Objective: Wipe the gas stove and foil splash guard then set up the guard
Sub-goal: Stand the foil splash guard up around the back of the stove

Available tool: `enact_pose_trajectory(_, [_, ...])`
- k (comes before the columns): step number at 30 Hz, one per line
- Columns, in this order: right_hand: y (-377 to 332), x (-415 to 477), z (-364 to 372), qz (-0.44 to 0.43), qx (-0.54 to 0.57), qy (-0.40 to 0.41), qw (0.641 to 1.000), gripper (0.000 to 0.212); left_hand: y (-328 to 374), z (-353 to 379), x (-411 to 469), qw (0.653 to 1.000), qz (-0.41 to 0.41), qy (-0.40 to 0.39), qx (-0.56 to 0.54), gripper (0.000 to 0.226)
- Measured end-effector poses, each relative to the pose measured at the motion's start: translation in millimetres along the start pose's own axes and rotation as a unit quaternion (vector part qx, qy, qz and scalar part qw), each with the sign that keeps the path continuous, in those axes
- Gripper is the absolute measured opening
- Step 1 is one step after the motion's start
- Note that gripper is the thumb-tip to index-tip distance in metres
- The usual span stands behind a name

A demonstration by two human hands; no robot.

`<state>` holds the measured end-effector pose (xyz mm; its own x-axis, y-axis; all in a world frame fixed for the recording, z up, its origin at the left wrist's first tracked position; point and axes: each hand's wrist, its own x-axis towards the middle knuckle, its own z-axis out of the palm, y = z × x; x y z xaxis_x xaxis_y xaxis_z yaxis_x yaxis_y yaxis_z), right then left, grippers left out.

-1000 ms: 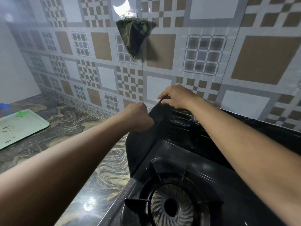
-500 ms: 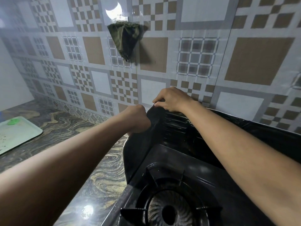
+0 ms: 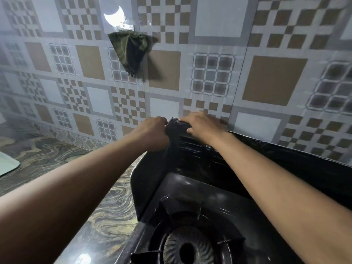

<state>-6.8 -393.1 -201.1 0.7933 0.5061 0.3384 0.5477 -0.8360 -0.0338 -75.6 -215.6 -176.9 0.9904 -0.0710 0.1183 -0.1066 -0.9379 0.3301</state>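
Guard [image 3: 150,180]: thin, light foil, easily creased, I judge. My left hand [image 3: 152,133] pinches its far corner fold; my right hand [image 3: 203,124] grips the top edge alongside.

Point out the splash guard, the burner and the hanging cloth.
splash guard [image 3: 146,187]: head view, left side panel.
burner [image 3: 187,251]: head view, centre hole.
hanging cloth [image 3: 131,50]: head view, middle of the fabric.

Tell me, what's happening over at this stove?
A person is setting up a dark splash guard at a gas stove. The left hand grips the top of its side panel and the right hand holds the top of the back panel, meeting at the corner by the tiled wall. The guard stands upright along the stove's back and left side. A green cloth hangs on the wall, untouched.
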Motion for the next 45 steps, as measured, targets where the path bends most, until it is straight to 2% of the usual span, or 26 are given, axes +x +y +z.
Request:
enact_pose_trajectory(4, [7,-17,4,0.058,-0.073,0.061,0.994,0.045,5,-4,25,0.998,0.042,0.039,0.034,0.046])
enact_pose_trajectory(7, [19,-27,5,0.103,-0.119,0.056,0.986,0.038,5,-1,45,0.996,0.057,0.04,0.052,0.044])
enact_pose_trajectory(10, [29,-31,9,0.091,-0.124,0.035,0.988,0.034,3,5,60,0.996,0.064,0.037,0.05,0.04])
enact_pose_trajectory(15, [23,-30,9,0.101,-0.139,0.069,0.983,0.031,-3,8,73,0.995,0.077,0.031,0.054,0.03])
enact_pose_trajectory(19, [19,-30,10,0.109,-0.178,0.1,0.973,0.031,-5,8,75,0.994,0.082,0.027,0.07,0.006])
enact_pose_trajectory(21, [18,-32,14,0.113,-0.203,0.108,0.967,0.036,-5,6,73,0.993,0.087,0.025,0.082,0.018])
enact_pose_trajectory(24, [20,-37,9,0.128,-0.206,0.117,0.963,0.037,2,5,67,0.987,0.096,0.023,0.129,0.021])
enact_pose_trajectory(27, [28,-50,2,0.133,-0.216,0.11,0.961,0.044,19,4,60,0.976,0.119,0.027,0.179,0.012])
enact_pose_trajectory(30, [38,-72,-10,0.15,-0.221,0.096,0.959,0.049,40,10,55,0.965,0.181,0.029,0.186,0.006])
enact_pose_trajectory(34, [55,-101,-20,0.188,-0.215,0.092,0.954,0.039,65,29,56,0.94,0.298,0.021,0.163,0.029])
enact_pose_trajectory(37, [68,-118,-22,0.207,-0.211,0.097,0.95,0.037,83,41,57,0.926,0.349,0.022,0.144,0.045])
enact_pose_trajectory(40, [82,-133,-20,0.224,-0.186,0.116,0.95,0.035,96,55,55,0.924,0.35,0.035,0.15,0.052])
enact_pose_trajectory(45, [98,-145,-15,0.204,-0.108,0.154,0.961,0.033,114,73,54,0.933,0.308,0.102,0.157,0.039])
